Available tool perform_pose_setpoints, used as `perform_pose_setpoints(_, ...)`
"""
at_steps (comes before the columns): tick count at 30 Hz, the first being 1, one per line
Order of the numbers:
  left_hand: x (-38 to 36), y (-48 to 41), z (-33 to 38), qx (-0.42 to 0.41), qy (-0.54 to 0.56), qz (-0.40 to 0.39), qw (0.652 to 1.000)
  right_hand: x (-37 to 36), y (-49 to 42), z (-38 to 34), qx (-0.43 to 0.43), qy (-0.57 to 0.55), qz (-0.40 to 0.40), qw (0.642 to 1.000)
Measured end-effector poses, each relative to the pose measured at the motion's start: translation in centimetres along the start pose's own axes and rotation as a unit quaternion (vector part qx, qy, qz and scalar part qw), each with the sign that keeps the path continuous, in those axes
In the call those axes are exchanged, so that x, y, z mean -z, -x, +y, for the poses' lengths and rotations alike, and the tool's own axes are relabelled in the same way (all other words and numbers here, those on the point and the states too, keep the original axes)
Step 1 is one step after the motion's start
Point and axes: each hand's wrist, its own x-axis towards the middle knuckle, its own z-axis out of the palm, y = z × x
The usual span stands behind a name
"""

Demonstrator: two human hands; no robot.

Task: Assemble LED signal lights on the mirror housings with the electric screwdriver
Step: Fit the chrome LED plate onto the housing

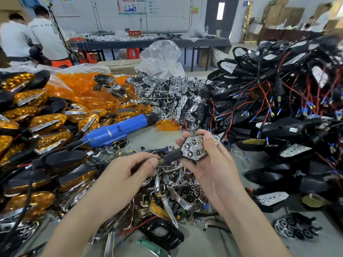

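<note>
Left hand (130, 167) pinches and right hand (209, 164) cups one housing (176, 154), reflector (193, 148) seated; screwdriver (118, 129) lies unused. Finished lights (37, 123) left, many bare housings (278, 108) right.

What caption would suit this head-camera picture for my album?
Assembly bench: left hand and right hand hold a mirror housing with chrome reflector; blue electric screwdriver lies nearby.
</note>
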Motion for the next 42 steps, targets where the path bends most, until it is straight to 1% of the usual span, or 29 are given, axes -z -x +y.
perform_pose_setpoints(5,0.1,0.1,-0.1,0.008,0.006,-0.009,1.0,-0.1,0.0,0.0,0.002,-0.003,0.007,1.0)
perform_pose_setpoints(14,-0.3,-0.1,-0.9,0.019,0.022,0.016,0.999,-0.2,-0.2,0.3,0.001,0.003,0.017,1.0)
perform_pose_setpoints(20,-0.7,0.0,-0.7,0.006,-0.006,0.045,0.999,-0.1,-0.2,0.4,-0.001,-0.008,0.028,1.0)
perform_pose_setpoints(25,-0.8,0.1,-0.6,0.004,-0.006,0.061,0.998,-0.3,-0.2,0.4,0.0,-0.007,0.033,0.999)
perform_pose_setpoints(33,-1.0,-0.1,-1.0,0.014,-0.02,0.076,0.997,-0.2,-0.3,0.6,0.005,-0.011,0.017,1.0)
perform_pose_setpoints(42,-1.1,0.1,-0.8,0.015,-0.032,0.074,0.997,0.0,-0.4,0.9,0.012,0.022,0.041,0.999)
